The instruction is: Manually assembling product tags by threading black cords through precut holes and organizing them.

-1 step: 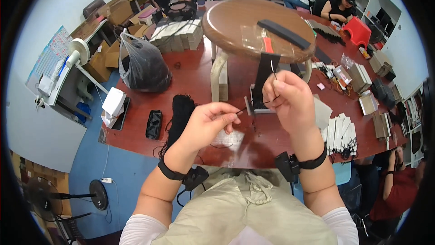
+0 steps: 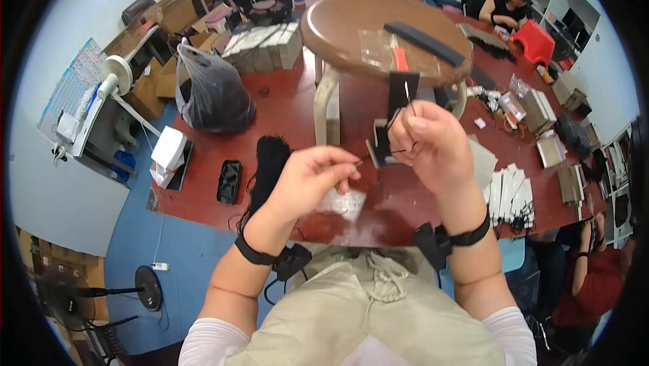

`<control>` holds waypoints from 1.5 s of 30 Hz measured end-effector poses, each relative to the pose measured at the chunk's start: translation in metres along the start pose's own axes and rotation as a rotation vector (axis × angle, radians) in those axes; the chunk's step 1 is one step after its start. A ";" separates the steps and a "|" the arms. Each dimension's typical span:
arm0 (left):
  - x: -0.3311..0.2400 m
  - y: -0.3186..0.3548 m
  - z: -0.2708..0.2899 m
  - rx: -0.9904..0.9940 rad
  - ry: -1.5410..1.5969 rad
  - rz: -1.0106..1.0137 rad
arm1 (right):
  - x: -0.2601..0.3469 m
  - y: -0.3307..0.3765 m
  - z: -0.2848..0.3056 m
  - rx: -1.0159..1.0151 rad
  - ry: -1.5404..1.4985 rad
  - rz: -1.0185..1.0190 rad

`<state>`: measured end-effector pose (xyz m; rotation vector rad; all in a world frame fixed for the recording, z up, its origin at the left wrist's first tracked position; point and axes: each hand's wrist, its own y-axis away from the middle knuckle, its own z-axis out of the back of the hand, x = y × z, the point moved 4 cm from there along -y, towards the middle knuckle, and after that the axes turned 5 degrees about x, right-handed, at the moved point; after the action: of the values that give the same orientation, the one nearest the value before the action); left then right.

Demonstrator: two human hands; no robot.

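My left hand [image 2: 312, 182] is closed, thumb and forefinger pinching a thin black cord at its tip. A short way to the right, my right hand [image 2: 436, 141] is raised and closed on the black cord [image 2: 399, 151], which loops beside its fingers. A thin pale-tipped piece [image 2: 407, 88] stands up just above the right fingertips; its kind is too small to tell. Behind that hand, a black strip [image 2: 403, 85] hangs from the rim of a round brown wooden stool [image 2: 338, 28] standing on the table. A bundle of black cords [image 2: 270, 166] lies left of my left hand.
On the red-brown table [image 2: 284, 105] are a filled plastic bag [image 2: 213, 95], a black case [image 2: 229, 182], white boxes [image 2: 267, 48] and white strips [image 2: 510, 197]. A dark bar [image 2: 424, 47] lies on the stool. Beyond a red plastic stool [image 2: 534, 44] a person works.
Both hands keep nearly the same pose and places. More of the cord's loop shows beside my right hand. The surroundings have shifted slightly upward in view.
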<state>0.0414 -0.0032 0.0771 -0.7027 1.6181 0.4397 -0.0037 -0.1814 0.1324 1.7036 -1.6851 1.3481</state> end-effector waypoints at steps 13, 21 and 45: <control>0.007 0.003 0.008 -0.049 -0.104 -0.072 | -0.031 0.025 0.030 0.255 -0.279 0.176; -0.009 0.014 -0.013 0.033 -0.892 -0.391 | -0.071 0.075 0.036 -0.072 -0.048 -0.029; 0.080 0.009 -0.020 0.154 -0.301 -0.108 | -0.084 0.068 0.022 -0.081 0.138 -0.324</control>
<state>0.0160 -0.0246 0.0011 -0.5742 1.3084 0.3208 -0.0431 -0.1681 0.0304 1.7058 -1.3027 1.1981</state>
